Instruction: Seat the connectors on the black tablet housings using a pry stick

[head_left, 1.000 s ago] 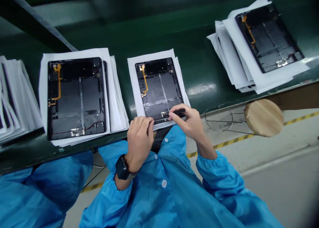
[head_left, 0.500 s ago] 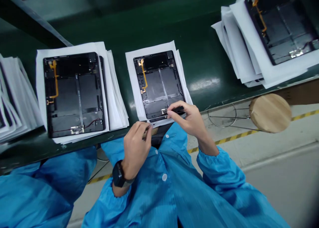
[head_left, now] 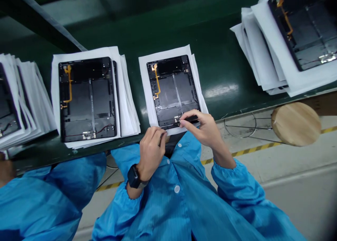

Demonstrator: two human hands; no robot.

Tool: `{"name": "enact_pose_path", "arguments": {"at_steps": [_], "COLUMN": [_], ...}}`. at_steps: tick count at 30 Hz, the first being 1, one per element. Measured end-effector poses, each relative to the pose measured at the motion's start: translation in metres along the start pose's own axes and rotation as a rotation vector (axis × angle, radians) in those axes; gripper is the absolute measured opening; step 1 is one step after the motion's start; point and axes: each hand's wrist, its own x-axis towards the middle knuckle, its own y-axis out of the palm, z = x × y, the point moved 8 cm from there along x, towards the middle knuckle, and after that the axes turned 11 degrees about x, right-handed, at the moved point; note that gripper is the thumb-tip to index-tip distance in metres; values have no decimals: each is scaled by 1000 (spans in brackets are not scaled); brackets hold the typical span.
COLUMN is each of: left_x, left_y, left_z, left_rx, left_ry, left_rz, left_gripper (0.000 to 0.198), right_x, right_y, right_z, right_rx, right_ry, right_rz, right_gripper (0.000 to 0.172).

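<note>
An open black tablet housing (head_left: 172, 90) with an orange flex cable lies on white paper sheets (head_left: 147, 93) on the green belt, right in front of me. My right hand (head_left: 204, 126) pinches a small black part (head_left: 189, 118) at the housing's near right corner. My left hand (head_left: 151, 151) is curled into a loose fist at the near edge of the paper, fingertips pressed together on something I cannot make out. A dark watch sits on my left wrist.
A second housing (head_left: 86, 98) on stacked paper lies to the left, more stacks (head_left: 15, 100) at the far left. Another housing on paper (head_left: 302, 26) sits at the upper right. The green conveyor belt (head_left: 218, 69) carries them all. A round wooden stool (head_left: 296, 123) stands at the right.
The view shifted slightly, so the items appear a little further right. My left hand rose back to the paper's near edge. My right hand stays on the black part.
</note>
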Motion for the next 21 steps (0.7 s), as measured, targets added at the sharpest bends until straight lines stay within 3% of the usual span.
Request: {"name": "enact_pose_path", "arguments": {"at_steps": [8,17,21], "left_x": [12,14,18], "left_y": [-19,-5,-5], "left_z": [19,46,49], "left_rx": [-134,-225,-262], "left_ry": [-283,-621,-700], "left_rz": [-41,41,64], "left_gripper": [10,19,23], "right_x": [10,19,23], "right_y": [21,39,40], "right_z": [8,5,3], "right_rx": [-63,-58,-9], "right_ry": [-123,-144,-116], "right_rz": [99,117,114], "right_gripper": [3,5,5]}}
